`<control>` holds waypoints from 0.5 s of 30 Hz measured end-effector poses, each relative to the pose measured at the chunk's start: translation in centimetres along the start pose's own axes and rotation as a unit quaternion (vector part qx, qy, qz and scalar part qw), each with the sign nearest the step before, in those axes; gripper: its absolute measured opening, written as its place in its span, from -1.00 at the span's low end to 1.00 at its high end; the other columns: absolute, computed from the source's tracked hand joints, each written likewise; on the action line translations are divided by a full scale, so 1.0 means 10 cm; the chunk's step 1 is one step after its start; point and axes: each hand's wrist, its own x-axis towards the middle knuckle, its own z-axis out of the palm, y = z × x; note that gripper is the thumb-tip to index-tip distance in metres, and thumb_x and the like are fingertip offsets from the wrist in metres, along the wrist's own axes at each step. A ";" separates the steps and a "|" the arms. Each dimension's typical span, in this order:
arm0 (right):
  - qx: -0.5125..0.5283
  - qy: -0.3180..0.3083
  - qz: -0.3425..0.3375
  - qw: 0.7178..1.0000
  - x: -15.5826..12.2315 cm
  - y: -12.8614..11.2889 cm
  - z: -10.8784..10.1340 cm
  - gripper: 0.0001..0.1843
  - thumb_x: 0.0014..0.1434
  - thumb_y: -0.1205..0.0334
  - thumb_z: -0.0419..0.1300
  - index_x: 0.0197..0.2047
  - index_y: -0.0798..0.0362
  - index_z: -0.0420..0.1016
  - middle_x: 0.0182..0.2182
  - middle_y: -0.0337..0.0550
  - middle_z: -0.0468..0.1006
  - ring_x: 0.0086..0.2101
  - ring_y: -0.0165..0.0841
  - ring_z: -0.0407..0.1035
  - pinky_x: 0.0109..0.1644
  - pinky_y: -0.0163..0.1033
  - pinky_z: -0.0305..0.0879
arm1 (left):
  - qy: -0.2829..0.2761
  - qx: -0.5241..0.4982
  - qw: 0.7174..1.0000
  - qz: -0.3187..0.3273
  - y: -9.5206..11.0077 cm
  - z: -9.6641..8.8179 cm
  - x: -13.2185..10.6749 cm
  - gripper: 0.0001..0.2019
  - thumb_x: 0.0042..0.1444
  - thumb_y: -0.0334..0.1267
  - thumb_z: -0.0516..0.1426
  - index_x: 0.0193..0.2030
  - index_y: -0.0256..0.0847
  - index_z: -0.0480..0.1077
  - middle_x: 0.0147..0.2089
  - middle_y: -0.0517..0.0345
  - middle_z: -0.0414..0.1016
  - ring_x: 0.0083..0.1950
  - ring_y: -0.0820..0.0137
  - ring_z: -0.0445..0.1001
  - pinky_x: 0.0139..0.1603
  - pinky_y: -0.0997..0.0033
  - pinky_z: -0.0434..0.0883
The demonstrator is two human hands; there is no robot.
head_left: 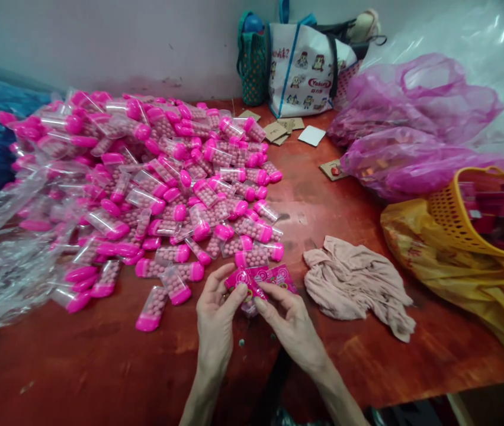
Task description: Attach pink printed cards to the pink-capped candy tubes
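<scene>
My left hand (218, 305) pinches the left part of a pink printed wrapper (281, 274) between thumb and fingers. From the other side, my right hand (294, 319) grips the same wrapper, thumb and forefinger near its middle. Something clear shows just below the wrapper, but I cannot make out what it is. Beyond my hands spreads a large heap of clear bottles (202, 192) with pink caps, filled with small pink balls. One such bottle (152, 309) lies apart at the near edge of the heap, left of my left hand.
A crumpled pale cloth (358, 287) lies right of my hands. Farther right are a yellow basket (449, 216) of dark pink pieces, a yellow plastic bag (416, 236) and purple bags (411, 112). A white tote bag (300, 71) stands at the wall; clear plastic sheeting (21, 266) lies left.
</scene>
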 end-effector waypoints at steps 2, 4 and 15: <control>-0.007 0.001 -0.006 1.000 0.00 0.01 0.00 -0.65 0.10 0.16 0.17 -0.06 0.13 0.46 -0.26 -0.05 0.57 -0.21 -0.23 0.45 -0.19 -0.20 0.42 | 0.007 0.021 0.999 0.025 -0.02 -0.01 -0.01 -0.71 -0.07 -0.40 0.23 -0.15 -0.19 0.38 -0.26 0.19 0.54 -0.25 0.47 0.48 -0.20 0.56 0.39; 0.007 -0.007 -0.008 1.000 0.00 0.02 0.00 -0.66 0.10 0.16 0.16 -0.06 0.12 0.46 -0.30 -0.08 0.58 -0.23 -0.24 0.46 -0.20 -0.22 0.43 | 0.005 0.032 0.999 0.035 -0.03 -0.03 -0.02 -0.74 -0.07 -0.40 0.23 -0.18 -0.20 0.39 -0.28 0.20 0.54 -0.25 0.47 0.48 -0.21 0.56 0.39; 0.132 -0.047 0.013 0.990 0.02 0.02 0.01 -0.58 0.01 0.22 0.27 -0.01 0.02 0.45 -0.25 -0.17 0.58 -0.27 -0.28 0.47 -0.16 -0.19 0.42 | -0.011 -0.041 0.999 -0.025 -0.03 -0.01 0.05 -0.74 -0.08 -0.40 0.24 -0.20 -0.23 0.39 -0.30 0.18 0.54 -0.31 0.48 0.48 -0.26 0.55 0.39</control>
